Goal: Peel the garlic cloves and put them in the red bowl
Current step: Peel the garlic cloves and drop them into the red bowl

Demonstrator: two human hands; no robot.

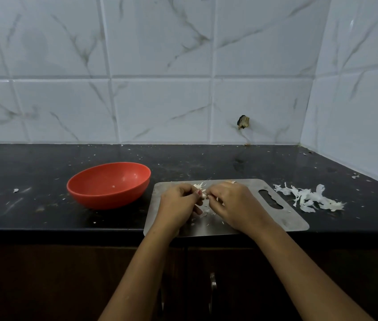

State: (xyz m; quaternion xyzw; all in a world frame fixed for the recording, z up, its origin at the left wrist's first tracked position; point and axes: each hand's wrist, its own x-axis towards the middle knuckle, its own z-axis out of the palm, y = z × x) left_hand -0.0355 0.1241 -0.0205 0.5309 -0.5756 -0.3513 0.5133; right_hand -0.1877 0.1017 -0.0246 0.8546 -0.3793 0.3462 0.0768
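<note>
Both hands are over the steel cutting board (276, 218), which lies on the black desk (206, 163) at its front edge, slot handle to the right. Forearms come in from the bottom of the view.

Left hand (178, 202): fingers curled, grip clamped on the garlic clove (203, 195), thumb tip on top of it. Right hand (232, 205): fingers curled too, grip pinched on the same clove from the right side. Fingertips of the 2 hands nearly meet.

The clove is small and pale, mostly hidden by the fingers, and held just above the board's left-middle part. Can't tell how much skin is on it. More garlic bits + skin (198, 186) lie on the board just behind the hands, partly hidden. Small white flakes (204, 213) lie on the board under the hands.

The red bowl (104, 200) sits upright on the desk just left of the board, by its far-left corner, apart from both hands. Its inside shows 1 tiny white speck. A pile of white peels (308, 198) lies on the desk to the right of the board, just past the handle end. The desk has scattered crumbs + smears.

Behind is a white marble-look tile wall (160, 100) w/ a dark hole (243, 122) low on the right. Below the desk are dark cabinet doors (229, 262) w/ a metal handle (213, 283).
</note>
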